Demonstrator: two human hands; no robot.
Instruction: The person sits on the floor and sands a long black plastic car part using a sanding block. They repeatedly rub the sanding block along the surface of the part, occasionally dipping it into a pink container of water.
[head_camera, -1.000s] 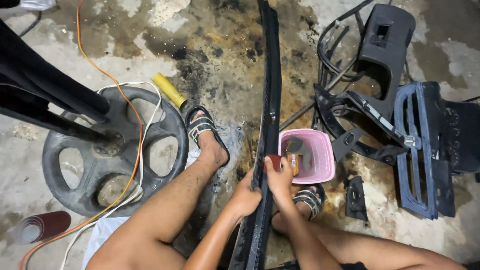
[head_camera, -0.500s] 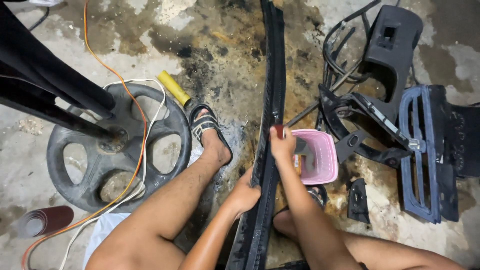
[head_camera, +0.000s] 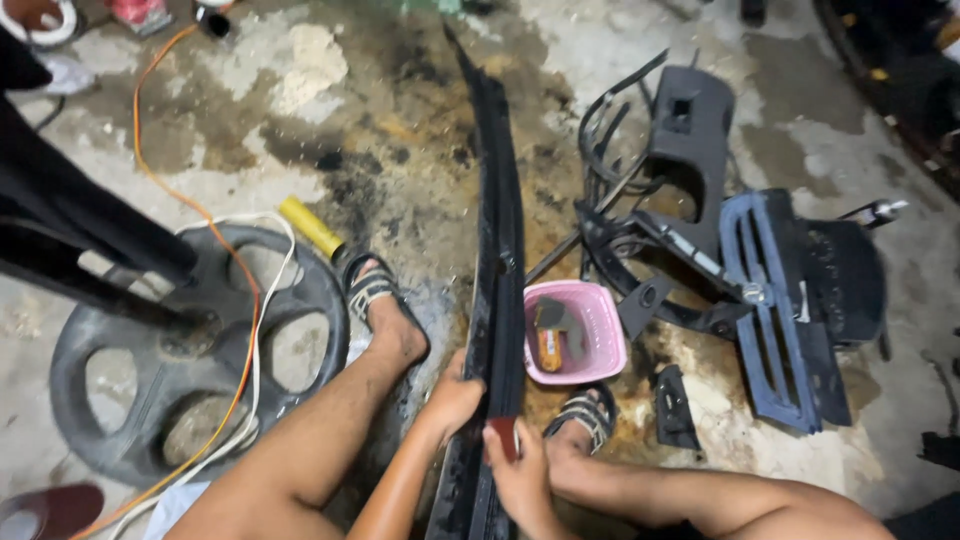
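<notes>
Gripping a long black trim strip (head_camera: 497, 300) between them, both hands worked low over the stained concrete floor (head_camera: 400, 160). Seen from the head camera, the left hand (head_camera: 455, 395) was clenched on the strip's left edge, while the right hand (head_camera: 520, 470) pinched a small dark-red object (head_camera: 505, 436) against the strip near its lower end; what that object was could not be made out. The strip ran from between the seated person's legs away up the floor, lying between two sandalled feet (head_camera: 375, 295).

A second before, the right hand had been up beside the pink basket (head_camera: 578, 335), the red piece already in its fingers; half a second later it lay higher along the strip. It had since come down close to the body, so the work had moved from the basket to the strip's near end. The basket sat just right of the strip, holding a dark part and an orange one.

To the left lay a black wheel-shaped casting (head_camera: 190, 350) crossed by orange and white cables (head_camera: 245, 330), with a yellow cylinder (head_camera: 310, 227) near it. Dismantled black and blue plastic panels (head_camera: 770, 300) were piled at the right.
</notes>
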